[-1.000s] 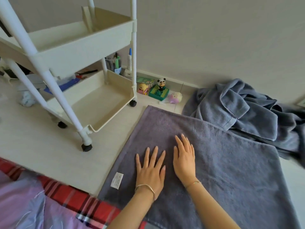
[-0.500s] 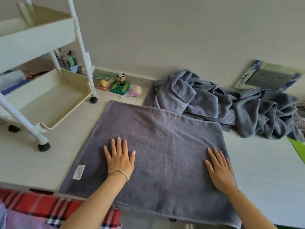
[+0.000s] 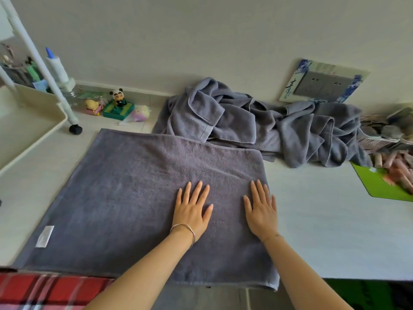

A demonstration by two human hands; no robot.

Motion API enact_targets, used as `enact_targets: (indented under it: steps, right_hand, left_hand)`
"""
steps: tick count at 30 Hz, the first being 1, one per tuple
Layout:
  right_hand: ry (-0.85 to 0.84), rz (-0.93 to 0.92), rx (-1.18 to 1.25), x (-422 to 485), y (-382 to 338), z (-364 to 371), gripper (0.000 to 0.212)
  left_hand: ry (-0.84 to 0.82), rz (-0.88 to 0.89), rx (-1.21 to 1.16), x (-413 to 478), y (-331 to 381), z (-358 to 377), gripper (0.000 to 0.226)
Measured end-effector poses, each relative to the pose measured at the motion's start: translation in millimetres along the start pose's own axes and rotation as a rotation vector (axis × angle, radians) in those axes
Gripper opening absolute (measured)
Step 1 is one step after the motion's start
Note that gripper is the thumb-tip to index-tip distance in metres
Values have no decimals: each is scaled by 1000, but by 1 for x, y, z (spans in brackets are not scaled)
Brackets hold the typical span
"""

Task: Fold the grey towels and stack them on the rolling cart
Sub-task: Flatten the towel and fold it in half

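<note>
Left hand (image 3: 192, 211) and right hand (image 3: 261, 212) press flat, fingers straight, gripping nothing, on the 4 o'clock part of the spread grey towel (image 3: 134, 186), whose 6 o'clock edge seems to overhang the white surface (image 3: 324, 231) and may slide off if dragged.

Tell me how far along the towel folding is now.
Done: one grey towel lies spread flat on the table, its doubled right edge suggesting one fold. In hand: the left hand and right hand press flat on its right side, smoothing it. Left: further folds, the crumpled heap of grey towels behind it, and stacking; the visible cart tray shows no folded towel.
</note>
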State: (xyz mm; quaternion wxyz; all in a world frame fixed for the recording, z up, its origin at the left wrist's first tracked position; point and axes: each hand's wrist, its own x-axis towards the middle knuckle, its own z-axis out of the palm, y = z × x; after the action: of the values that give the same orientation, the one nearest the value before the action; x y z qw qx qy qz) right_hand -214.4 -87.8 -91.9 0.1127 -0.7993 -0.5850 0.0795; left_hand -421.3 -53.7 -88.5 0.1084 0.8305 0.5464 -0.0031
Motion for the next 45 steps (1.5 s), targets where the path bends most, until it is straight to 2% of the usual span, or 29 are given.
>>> enact_targets:
  steps: [4, 6, 8, 10, 13, 16, 20, 25, 29, 32, 35, 38, 42, 45]
  right_hand:
    - [-6, 101, -3, 19, 8, -11, 63]
    - [73, 16, 36, 34, -5, -13, 62]
    - [96, -148, 43, 50, -27, -11, 63]
    - [59, -261, 39, 66, -49, -4, 61]
    - [-21, -317, 24, 82, -67, 10, 58]
    - [-31, -261, -9, 92, -51, 18, 53]
    - [11, -74, -5, 96, -7, 6, 57]
    - [-89, 154, 16, 86, 38, -18, 56]
    - [82, 56, 138, 42, 16, -25, 55]
    - [44, -20, 173, -5, -11, -18, 65]
    - [-15, -55, 69, -49, -10, -4, 60]
    - [-36, -13, 16, -88, 19, -5, 55]
    - [-70, 71, 55, -119, 53, -18, 65]
    - [-71, 135, 233, -115, 46, -30, 59]
  left_hand:
    - [120, -62, -41, 11, -5, -9, 57]
    - [202, -76, -50, 28, -11, -16, 54]
    - [266, -64, -25, 45, -17, -16, 55]
    - [248, -57, -16, 58, -20, -12, 57]
    - [187, -86, -10, 65, -23, -2, 64]
    - [166, -87, 28, 67, -23, 2, 71]
    - [144, -112, 25, 66, -22, -2, 77]
    - [73, -116, 47, 65, -19, -8, 79]
    - [109, -16, 1, 36, -4, -12, 70]
    - [122, 103, -23, -8, 23, 0, 60]
    - [40, 118, -7, -35, 36, 12, 55]
    - [29, 91, 16, -36, 35, 14, 56]
    - [-52, 66, 2, -38, 37, 9, 56]
    - [-52, 113, 7, -38, 34, 6, 78]
